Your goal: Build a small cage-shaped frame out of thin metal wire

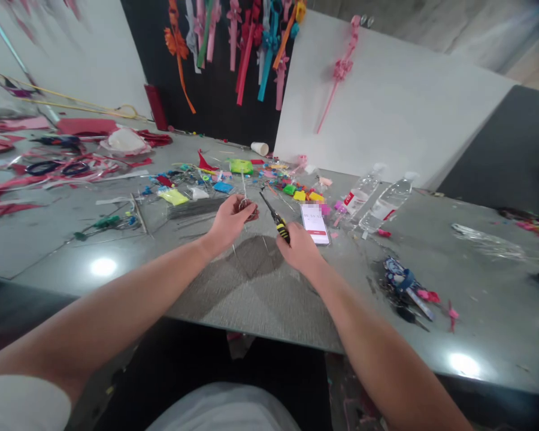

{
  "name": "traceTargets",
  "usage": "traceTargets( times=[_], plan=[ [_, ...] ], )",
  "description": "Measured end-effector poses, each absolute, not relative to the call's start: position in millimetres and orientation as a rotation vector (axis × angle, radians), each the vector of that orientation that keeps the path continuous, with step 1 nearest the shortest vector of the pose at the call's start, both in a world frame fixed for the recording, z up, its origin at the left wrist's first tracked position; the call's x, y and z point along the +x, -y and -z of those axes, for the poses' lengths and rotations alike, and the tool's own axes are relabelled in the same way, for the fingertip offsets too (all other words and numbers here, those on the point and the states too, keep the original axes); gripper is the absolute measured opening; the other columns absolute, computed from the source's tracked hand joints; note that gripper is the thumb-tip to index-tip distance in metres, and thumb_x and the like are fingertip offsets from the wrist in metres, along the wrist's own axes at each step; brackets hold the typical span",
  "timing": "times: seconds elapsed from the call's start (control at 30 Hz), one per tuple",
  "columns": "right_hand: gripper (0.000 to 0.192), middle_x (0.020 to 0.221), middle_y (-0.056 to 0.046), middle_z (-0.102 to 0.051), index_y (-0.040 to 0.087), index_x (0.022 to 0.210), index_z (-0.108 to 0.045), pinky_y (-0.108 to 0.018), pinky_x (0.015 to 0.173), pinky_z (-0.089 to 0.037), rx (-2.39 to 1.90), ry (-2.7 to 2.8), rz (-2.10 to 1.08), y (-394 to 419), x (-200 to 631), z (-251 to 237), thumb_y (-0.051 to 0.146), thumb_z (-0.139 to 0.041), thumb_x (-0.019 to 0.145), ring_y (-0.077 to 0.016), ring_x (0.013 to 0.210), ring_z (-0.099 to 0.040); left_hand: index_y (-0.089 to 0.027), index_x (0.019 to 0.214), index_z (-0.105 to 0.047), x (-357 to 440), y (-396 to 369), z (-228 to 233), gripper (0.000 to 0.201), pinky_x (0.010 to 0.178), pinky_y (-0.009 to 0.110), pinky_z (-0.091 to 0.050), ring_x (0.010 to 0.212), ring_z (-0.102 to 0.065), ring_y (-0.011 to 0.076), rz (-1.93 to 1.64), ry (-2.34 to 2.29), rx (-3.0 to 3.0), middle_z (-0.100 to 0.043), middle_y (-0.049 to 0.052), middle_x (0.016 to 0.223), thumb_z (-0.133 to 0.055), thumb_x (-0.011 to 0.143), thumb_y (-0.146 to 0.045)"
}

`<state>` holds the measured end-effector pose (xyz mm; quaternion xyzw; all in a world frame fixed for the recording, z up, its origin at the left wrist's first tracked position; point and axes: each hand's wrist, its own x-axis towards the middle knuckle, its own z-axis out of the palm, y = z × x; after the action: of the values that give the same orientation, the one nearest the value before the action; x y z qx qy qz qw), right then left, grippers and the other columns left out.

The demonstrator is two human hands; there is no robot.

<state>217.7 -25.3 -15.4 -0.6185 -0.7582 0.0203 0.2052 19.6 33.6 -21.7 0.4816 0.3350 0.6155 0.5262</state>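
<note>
My left hand [232, 220] is closed on a small twisted wire piece [244, 182]. A pale twisted stem stands up from it, and thin wire ends stick out below the fingers. My right hand [302, 246] is wrapped round a slim tool with a black and yellow handle [281, 228]. Its long dark shaft points up and left, its tip close to the left hand but apart from the wire piece. Whether it is pliers or a screwdriver I cannot tell. A lit phone [315, 224] lies just beyond the right hand. Left of the left hand lies a bundle of dark thin wires [193, 209].
Coloured clay packets [240, 166] and small bits cover the table's back. Two plastic bottles [388, 203] stand at the right, near a patterned pouch with tools [404, 281]. Pink ribbon strips [72, 170] and scissors [42, 167] lie left. Ribbon flowers [247, 54] hang behind.
</note>
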Motion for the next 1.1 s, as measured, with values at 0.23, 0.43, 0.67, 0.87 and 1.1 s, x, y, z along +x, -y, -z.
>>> traceTargets(
  times=[0.23, 0.43, 0.67, 0.87, 1.1],
  plan=[
    [0.008, 0.101, -0.015, -0.062, 0.020, 0.093, -0.054, -0.040, 0.084, -0.048, -1.515, 2.164, 0.024, 19.1, 220.6, 29.9, 0.027, -0.050, 0.093, -0.0283, 0.094, -0.060, -0.015, 0.086, -0.068, 17.5, -34.0, 22.2, 0.018, 0.090, 0.032, -0.057, 0.080, -0.064, 0.0109, -1.421, -0.671, 1.054, -0.065, 0.001, 0.085, -0.081, 0.079, -0.026],
    [0.007, 0.102, -0.015, -0.063, 0.019, 0.093, -0.055, -0.041, 0.089, -0.049, -1.496, 2.236, 0.064, 18.0, 220.2, 26.4, 0.024, -0.051, 0.090, -0.0295, 0.100, -0.060, -0.016, 0.083, -0.069, 18.4, -32.0, 19.2, 0.015, 0.092, 0.034, -0.057, 0.079, -0.064, 0.0111, -1.436, -0.652, 0.991, -0.066, 0.001, 0.085, -0.081, 0.078, -0.023],
    [0.007, 0.101, -0.015, -0.066, 0.020, 0.093, -0.055, -0.037, 0.080, -0.047, -1.565, 2.219, 0.056, 20.3, 219.2, 26.1, 0.026, -0.052, 0.090, -0.0286, 0.093, -0.062, -0.014, 0.082, -0.070, 18.1, -32.9, 18.5, 0.011, 0.093, 0.035, -0.058, 0.078, -0.064, 0.0109, -1.456, -0.659, 0.977, -0.066, 0.001, 0.083, -0.079, 0.080, -0.021],
    [0.038, 0.100, -0.015, -0.072, 0.014, 0.126, -0.049, -0.034, 0.068, -0.044, -1.662, 2.134, -0.073, 23.0, 220.6, 22.8, 0.032, -0.054, 0.093, -0.0285, 0.082, -0.068, -0.015, 0.081, -0.069, 17.6, -32.6, 19.1, 0.012, 0.094, 0.035, -0.058, 0.078, -0.063, 0.0106, -1.442, -0.664, 1.002, -0.064, 0.001, 0.082, -0.079, 0.082, -0.022],
    [0.040, 0.121, -0.021, -0.069, 0.010, 0.131, -0.055, -0.039, 0.091, -0.050, -1.639, 2.199, 0.018, 17.5, 223.6, 24.2, 0.024, -0.055, 0.093, -0.0313, 0.108, -0.068, -0.015, 0.080, -0.069, 18.3, -30.2, 16.9, 0.012, 0.095, 0.034, -0.058, 0.079, -0.064, 0.0107, -1.415, -0.671, 0.972, -0.064, 0.001, 0.082, -0.079, 0.081, -0.021]
  ],
)
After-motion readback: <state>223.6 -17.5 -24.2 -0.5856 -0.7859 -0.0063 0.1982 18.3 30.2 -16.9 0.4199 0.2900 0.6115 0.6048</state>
